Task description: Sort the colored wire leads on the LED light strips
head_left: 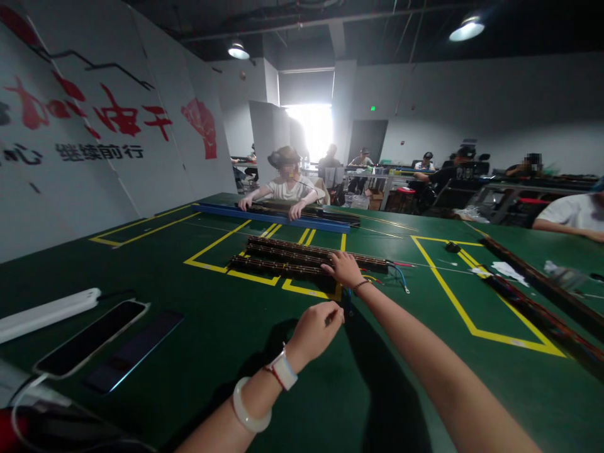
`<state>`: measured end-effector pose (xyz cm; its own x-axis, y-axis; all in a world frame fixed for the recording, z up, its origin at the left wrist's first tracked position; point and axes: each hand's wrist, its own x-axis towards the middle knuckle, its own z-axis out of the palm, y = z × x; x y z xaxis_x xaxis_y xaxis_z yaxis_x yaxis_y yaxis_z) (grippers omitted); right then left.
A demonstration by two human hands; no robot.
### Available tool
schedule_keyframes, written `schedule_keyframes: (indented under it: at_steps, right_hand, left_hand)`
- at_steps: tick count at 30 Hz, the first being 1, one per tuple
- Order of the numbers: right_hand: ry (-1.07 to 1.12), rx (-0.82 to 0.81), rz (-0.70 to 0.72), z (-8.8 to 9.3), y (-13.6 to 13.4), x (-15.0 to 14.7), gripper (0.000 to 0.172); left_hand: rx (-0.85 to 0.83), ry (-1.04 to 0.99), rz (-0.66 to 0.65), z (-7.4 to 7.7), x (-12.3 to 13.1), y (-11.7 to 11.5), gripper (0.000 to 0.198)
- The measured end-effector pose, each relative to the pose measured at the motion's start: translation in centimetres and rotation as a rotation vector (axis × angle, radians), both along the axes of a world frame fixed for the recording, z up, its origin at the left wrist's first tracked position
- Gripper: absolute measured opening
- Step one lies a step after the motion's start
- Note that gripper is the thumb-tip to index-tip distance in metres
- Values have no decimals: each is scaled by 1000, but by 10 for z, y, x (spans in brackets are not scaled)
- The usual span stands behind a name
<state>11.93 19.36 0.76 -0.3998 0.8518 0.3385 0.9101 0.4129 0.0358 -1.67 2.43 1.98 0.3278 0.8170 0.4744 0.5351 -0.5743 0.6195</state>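
On the green table lie several long dark strips (287,253) side by side, with thin wires along them. Coloured leads come out at their right end, among them a blue cable (402,277) with a metal lug. My right hand (344,269) rests over the right part of the nearer strips, fingers spread and lying on top. Closer to me, my left hand (317,330) is closed above the table, thumb and fingers curled together. What is between those fingers, if anything, cannot be made out. A short blue lead (350,301) hangs just past its fingertips.
Across the table a person (287,182) has both hands at a blue channel (274,217). Yellow tape (453,289) marks areas. More dark wire strips (542,308) lie right. Two phones (92,340) (136,352) and a white power strip (51,313) lie left.
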Motion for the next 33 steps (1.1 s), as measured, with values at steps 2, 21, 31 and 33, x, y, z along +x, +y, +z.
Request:
schedule_keyframes:
  at_steps: [2,21,31,33]
  right_hand:
    - [13,-11,-43,5,15,7,48]
    - [-180,-26,-1065,-10,-200,480,57]
    - [45,-168,-1141,-42,-255,504,54]
    - [32,-175,-1150,-45,-254,503,55]
  left_hand:
    - [-37,-14,34,4,-10,13,19]
    - [-353,-58,251,-13,-108,-1,33]
    - [-247,-19,275,-10,-108,-8,33]
    - [-226,-14,278,-8,-106,-10,32]
